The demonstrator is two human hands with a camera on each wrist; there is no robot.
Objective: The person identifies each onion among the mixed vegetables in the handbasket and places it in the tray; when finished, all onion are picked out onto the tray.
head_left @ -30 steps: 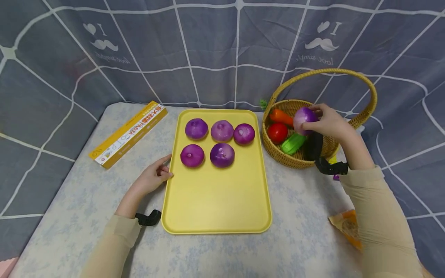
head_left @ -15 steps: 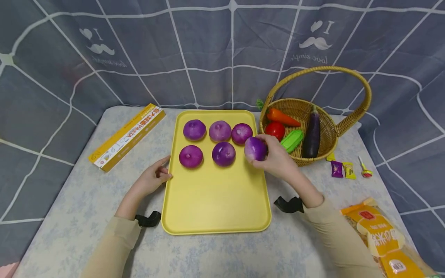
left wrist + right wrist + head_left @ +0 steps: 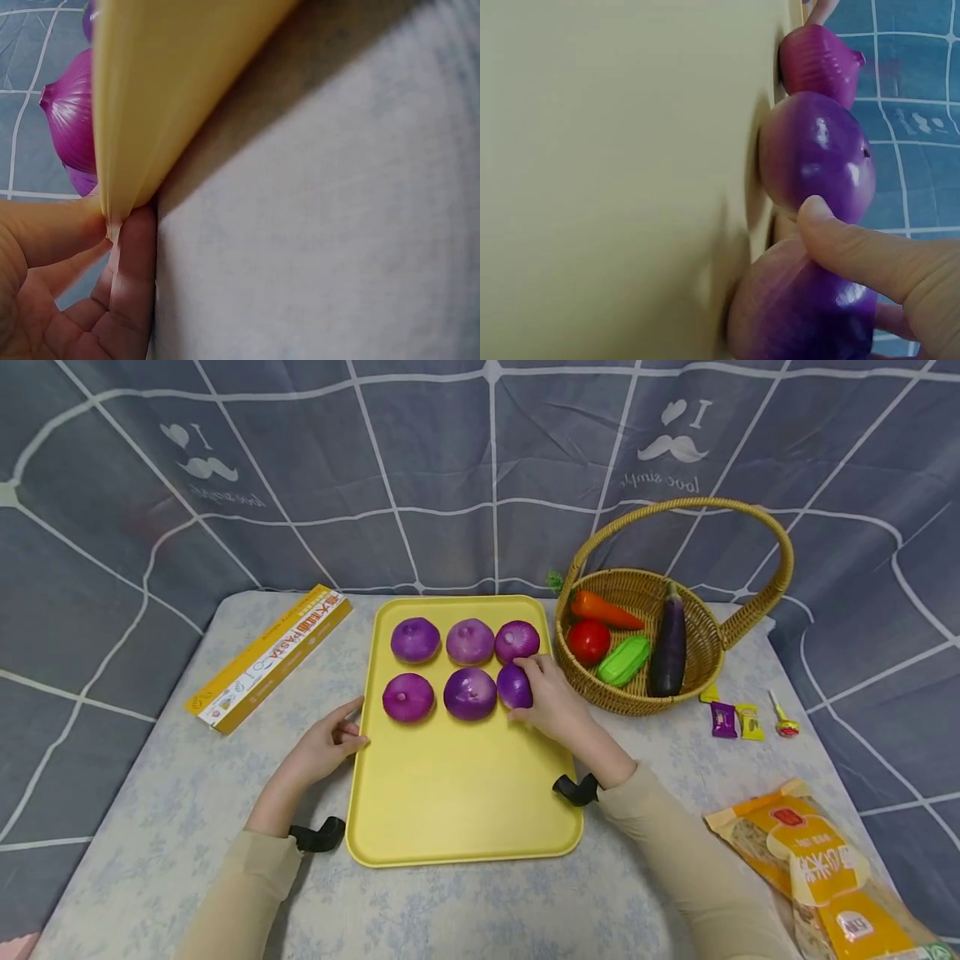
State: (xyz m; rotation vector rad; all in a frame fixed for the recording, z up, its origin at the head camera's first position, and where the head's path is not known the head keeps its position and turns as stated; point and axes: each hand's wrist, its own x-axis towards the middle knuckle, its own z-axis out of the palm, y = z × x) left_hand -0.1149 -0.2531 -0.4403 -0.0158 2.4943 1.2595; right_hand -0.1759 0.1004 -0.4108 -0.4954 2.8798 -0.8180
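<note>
My right hand (image 3: 557,703) grips a purple onion (image 3: 513,684) at the right side of the yellow tray (image 3: 457,793). In the right wrist view, the thumb lies over this onion (image 3: 799,315), which sits low against the tray's surface. Just left of it is a glossy dark purple onion (image 3: 470,694), then a magenta onion (image 3: 408,697). Behind them runs a row of three onions: a purple one (image 3: 416,640), a paler one (image 3: 470,642) and a streaked one (image 3: 517,642). My left hand (image 3: 324,745) pinches the tray's left rim between thumb and fingers.
A wicker basket (image 3: 637,702) with a tall handle stands right of the tray. It holds a carrot, a tomato, a green vegetable and an eggplant (image 3: 669,647). Candies (image 3: 723,720), a lollipop (image 3: 787,725) and a food bag (image 3: 817,868) lie right. A pasta box (image 3: 268,660) lies left.
My right hand has carried the onion from over the basket leftward and down onto the tray, beside the dark purple one. The dark purple onion has shifted slightly left. The left hand stays at the rim.
</note>
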